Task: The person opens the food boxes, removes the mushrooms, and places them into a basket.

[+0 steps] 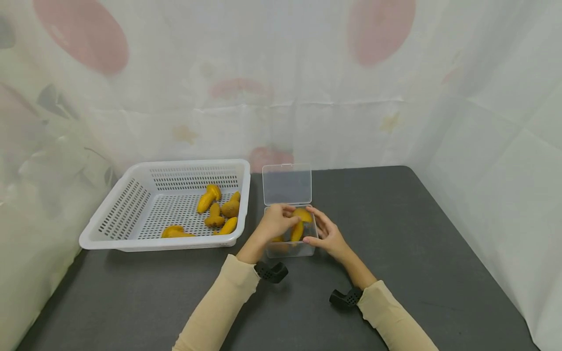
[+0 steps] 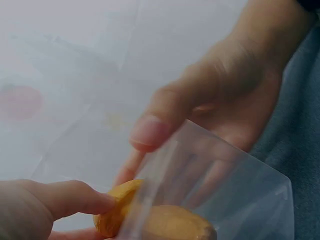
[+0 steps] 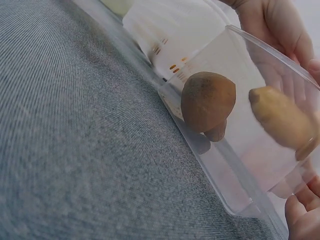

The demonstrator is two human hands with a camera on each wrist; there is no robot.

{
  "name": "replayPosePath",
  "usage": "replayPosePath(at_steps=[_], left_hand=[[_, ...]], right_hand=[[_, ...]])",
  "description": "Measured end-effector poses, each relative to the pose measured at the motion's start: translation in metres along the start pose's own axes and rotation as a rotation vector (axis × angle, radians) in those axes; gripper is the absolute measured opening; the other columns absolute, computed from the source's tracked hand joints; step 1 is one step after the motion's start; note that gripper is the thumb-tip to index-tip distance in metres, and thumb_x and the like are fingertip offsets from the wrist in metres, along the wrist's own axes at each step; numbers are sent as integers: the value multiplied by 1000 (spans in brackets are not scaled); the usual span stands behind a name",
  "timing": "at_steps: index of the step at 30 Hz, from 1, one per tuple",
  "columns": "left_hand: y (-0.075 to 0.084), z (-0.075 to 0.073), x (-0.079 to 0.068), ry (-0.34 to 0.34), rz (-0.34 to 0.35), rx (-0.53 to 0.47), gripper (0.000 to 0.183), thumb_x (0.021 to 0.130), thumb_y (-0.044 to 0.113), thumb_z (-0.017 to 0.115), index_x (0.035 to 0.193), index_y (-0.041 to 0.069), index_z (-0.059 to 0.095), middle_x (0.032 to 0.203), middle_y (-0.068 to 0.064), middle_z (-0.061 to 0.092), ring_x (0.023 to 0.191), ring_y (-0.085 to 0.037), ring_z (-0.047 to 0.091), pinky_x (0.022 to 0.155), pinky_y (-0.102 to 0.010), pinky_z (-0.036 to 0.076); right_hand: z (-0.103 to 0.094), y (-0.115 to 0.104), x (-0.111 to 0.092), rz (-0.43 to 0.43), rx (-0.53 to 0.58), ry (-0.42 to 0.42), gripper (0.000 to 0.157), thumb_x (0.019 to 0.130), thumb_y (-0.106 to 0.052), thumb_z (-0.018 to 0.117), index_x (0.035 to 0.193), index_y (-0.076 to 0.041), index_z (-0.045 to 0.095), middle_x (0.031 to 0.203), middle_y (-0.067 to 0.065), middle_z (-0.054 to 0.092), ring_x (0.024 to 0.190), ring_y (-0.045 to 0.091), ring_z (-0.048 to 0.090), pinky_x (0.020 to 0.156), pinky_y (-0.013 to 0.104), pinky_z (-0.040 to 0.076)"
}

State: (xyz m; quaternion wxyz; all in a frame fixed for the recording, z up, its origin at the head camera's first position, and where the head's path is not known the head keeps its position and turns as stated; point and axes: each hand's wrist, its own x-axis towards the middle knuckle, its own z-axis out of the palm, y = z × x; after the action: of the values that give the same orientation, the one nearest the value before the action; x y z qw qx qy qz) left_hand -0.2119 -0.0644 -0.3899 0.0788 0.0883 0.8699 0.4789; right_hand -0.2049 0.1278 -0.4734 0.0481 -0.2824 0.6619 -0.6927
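Observation:
A clear plastic box point(image 1: 303, 250) stands on the table, its hinged lid point(image 1: 287, 184) raised at the back. My left hand point(image 1: 277, 222) reaches over the box's left side and pinches a yellow mushroom point(image 1: 297, 232) by thumb and fingers, cap away from me, within the opening. My right hand point(image 1: 332, 240) holds the box's right side, thumb near the front corner and fingers toward the back one. Through the box wall in the right wrist view, another mushroom point(image 3: 207, 102) with a brownish cap lies inside, apart from the pinched mushroom point(image 3: 280, 117).
A white perforated basket point(image 1: 103, 241) stands left of the box. Several yellow mushrooms lie in it, mostly toward its right side, including one mushroom point(image 1: 208, 198) near the back. Dark grey cloth covers the table point(image 1: 395, 234). A patterned white curtain point(image 1: 307, 131) hangs behind.

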Motion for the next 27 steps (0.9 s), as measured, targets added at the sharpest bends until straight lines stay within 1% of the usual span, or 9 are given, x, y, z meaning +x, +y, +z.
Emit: replayPosePath(at_steps=[2,5,6,9,12,17,19,23,27], left_hand=[[1,-2,-2,14,2,-14,37,89,17,66,121,-2,64,111,-20,71,97,-30,71,77,-34,61],[1,-6,-5,27,5,-19,37,89,18,67,121,-1,64,111,-19,71,98,-30,71,78,-34,61],[1,-7,-6,29,7,-15,37,90,18,66,121,-1,64,111,-19,71,98,-30,71,78,-34,61],[1,-9,-9,32,8,-16,37,90,19,66,122,0,64,112,-18,71,101,-30,70,82,-37,60],[1,-12,-12,40,19,-23,38,90,20,67,122,1,64,114,-18,70,103,-30,70,85,-39,60],[3,-18,-18,52,42,-69,40,90,20,66,124,0,62,115,-19,69,103,-31,70,85,-38,60],[3,-21,-19,65,52,-89,39,91,19,66,125,0,61,115,-20,69,102,-32,70,84,-37,60],[4,-26,-23,95,56,-131,39,92,19,65,126,0,60,117,-21,68,103,-32,70,84,-35,61],[4,-33,-27,118,55,-172,41,92,19,65,128,0,59,119,-22,66,107,-33,68,87,-37,60]], right_hand=[[0,0,0,3,-4,2,88,83,-22,76,150,2,24,160,26,16,146,6,27,114,17,37],[0,0,0,8,-20,7,88,83,-23,76,150,2,25,160,25,17,150,20,20,116,21,34],[0,-1,0,9,-26,9,88,83,-23,76,150,2,25,160,25,17,151,26,18,117,24,33],[0,-2,0,11,-35,9,87,83,-22,76,150,2,25,160,25,18,150,38,12,119,34,29],[0,-2,0,11,-38,6,87,83,-22,76,150,2,25,160,25,18,149,42,10,118,39,26],[0,-1,1,9,-35,5,88,83,-23,76,150,2,25,160,26,18,149,39,12,117,22,33],[0,-1,1,4,-34,5,88,83,-22,76,150,2,25,159,26,18,150,36,13,116,18,34],[0,-1,0,-3,-36,4,88,83,-22,76,150,3,25,159,27,19,150,27,17,117,24,35],[0,-3,0,-7,-36,5,89,82,-23,77,149,4,25,158,27,19,149,19,21,117,30,35]])
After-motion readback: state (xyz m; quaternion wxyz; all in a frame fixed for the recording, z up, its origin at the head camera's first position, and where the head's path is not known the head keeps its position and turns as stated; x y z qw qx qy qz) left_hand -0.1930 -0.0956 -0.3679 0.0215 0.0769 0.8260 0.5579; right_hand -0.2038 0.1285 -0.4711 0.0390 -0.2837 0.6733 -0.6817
